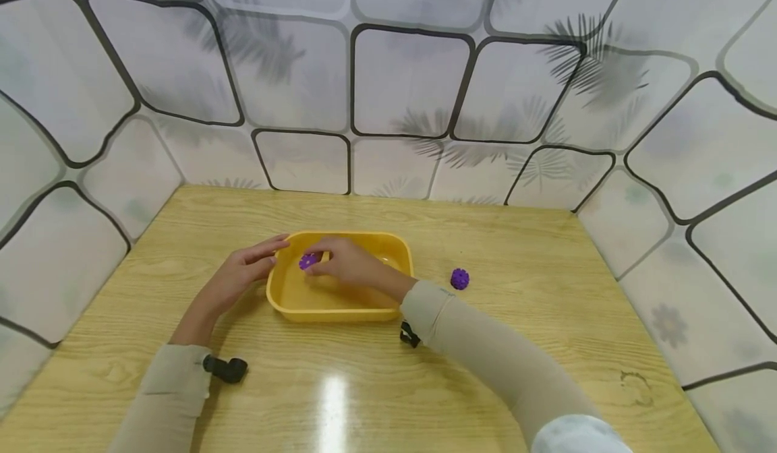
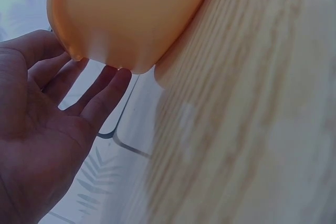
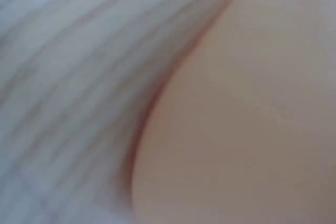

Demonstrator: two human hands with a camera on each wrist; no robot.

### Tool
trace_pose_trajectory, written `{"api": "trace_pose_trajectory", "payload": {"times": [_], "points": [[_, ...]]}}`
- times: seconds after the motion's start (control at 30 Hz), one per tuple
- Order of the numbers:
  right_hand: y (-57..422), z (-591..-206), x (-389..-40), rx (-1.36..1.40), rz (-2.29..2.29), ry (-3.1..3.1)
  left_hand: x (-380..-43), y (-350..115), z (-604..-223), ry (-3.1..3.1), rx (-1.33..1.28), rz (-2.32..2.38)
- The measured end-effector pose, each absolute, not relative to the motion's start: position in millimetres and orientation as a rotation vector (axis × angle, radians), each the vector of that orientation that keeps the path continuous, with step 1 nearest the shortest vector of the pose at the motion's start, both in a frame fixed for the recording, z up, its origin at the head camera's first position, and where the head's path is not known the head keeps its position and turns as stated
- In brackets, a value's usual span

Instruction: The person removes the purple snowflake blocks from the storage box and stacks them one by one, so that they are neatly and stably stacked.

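A yellow plastic basin [image 1: 340,315] stands on the wooden table. Inside it, near the left end, my right hand [image 1: 349,262] pinches a small purple knobby ball [image 1: 307,261] between thumb and fingers. My left hand [image 1: 239,272] is at the basin's left end, its fingertips touching the rim. In the left wrist view, the fingers of that hand [image 2: 47,108] reach out fairly straight to the basin's end wall [image 2: 121,30]. The right wrist view holds only the blurred basin side [image 3: 236,119] and table; the right hand is out of sight there.
A second purple knobby ball [image 1: 460,278] lies on the table [image 1: 516,345] to the right of the basin. Patterned panels [image 1: 413,82] rise behind the table and along both sides. Black wrist straps [image 1: 226,369] show at the sleeves.
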State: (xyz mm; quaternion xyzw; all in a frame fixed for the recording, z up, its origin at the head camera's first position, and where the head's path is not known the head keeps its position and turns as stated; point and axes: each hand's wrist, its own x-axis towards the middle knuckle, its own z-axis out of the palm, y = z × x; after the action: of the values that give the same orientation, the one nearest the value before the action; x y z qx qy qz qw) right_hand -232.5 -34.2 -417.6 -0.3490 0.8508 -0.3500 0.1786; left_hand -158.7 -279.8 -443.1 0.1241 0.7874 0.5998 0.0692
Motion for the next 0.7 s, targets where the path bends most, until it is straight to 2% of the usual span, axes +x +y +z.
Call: {"api": "trace_pose_trajectory", "payload": {"times": [0.27,0.43,0.7], "points": [[13.7,-392.0,-230.7,-0.988,-1.131,2.509,-159.2,-279.4,-443.5,2.359,0.368,1.818],[64.3,-381.3,-233.3,-0.951,-1.192,2.577,-159.5,-279.8,-445.3,2.345,0.379,1.833],[151.6,-380.7,-236.1,-0.728,-1.215,2.7,-158.9,-280.6,-444.8,2.34,0.392,1.84]]}}
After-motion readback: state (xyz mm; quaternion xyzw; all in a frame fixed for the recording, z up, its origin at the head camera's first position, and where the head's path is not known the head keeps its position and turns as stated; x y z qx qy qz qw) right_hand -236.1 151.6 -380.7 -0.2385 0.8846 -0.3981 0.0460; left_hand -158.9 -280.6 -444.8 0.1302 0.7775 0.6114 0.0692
